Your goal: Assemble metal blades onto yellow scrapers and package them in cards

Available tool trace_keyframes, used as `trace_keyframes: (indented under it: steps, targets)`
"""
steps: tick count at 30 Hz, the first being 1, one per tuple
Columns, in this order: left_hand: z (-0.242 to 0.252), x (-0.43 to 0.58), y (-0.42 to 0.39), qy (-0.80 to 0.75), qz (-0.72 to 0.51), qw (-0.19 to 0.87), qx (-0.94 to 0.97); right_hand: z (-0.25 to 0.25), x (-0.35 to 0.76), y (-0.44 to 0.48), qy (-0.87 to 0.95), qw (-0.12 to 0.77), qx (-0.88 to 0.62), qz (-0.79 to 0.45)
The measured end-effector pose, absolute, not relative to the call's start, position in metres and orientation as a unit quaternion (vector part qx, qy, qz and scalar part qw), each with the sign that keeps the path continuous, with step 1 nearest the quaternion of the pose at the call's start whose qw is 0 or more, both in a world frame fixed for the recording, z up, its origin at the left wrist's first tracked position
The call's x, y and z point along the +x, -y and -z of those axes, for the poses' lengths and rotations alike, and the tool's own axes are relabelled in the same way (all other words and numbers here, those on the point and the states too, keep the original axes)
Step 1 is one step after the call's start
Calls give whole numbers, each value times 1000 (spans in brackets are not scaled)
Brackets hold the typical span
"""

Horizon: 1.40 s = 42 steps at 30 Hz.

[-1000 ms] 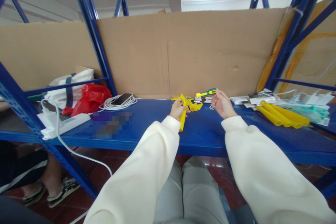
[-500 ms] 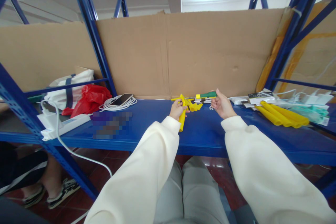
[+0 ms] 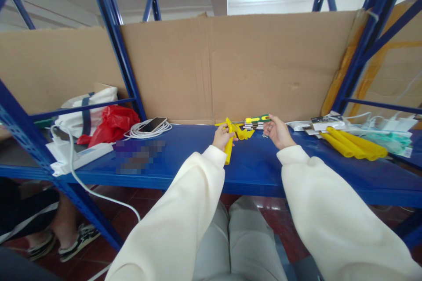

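Observation:
My left hand [image 3: 223,137] is closed around a yellow plastic handle-like piece [image 3: 228,151], which stands tilted over the blue shelf. In my right hand [image 3: 277,132] is the end of a screwdriver [image 3: 258,119] with a green and yellow grip. Its shaft lies level and points left toward the top of the yellow piece; whether the tip touches is too small to tell. Flat yellow parts [image 3: 244,133] lie just right of my left hand. Behind them sit several small white-and-dark pieces [image 3: 253,127]. Tiny metal bits [image 3: 265,135] rest below my right fingers.
Yellow tubes [image 3: 354,142] and white boxes [image 3: 328,122] lie to the right. On the left are a phone [image 3: 153,124] on a coiled white cable [image 3: 135,133], a red bag [image 3: 114,124] and a power strip [image 3: 84,158]. Cardboard [image 3: 263,66] closes the back. A person's legs [image 3: 66,215] show lower left.
The screwdriver's grip has turned, showing more yellow, and my right fingers have shifted slightly on its end. My left hand and the yellow piece have stayed in place.

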<state>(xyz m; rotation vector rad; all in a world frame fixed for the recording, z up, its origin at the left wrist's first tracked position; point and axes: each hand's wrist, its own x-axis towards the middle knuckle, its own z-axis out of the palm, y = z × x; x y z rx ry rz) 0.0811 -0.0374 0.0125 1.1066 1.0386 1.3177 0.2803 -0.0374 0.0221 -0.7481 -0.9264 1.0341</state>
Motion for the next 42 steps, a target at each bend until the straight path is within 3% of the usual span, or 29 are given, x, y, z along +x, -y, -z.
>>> trace_keyframes:
  steps: [42]
  targets:
    - [-15,82,41,-443,-564,524,459,-24,276,45,459,706,-308,-442]
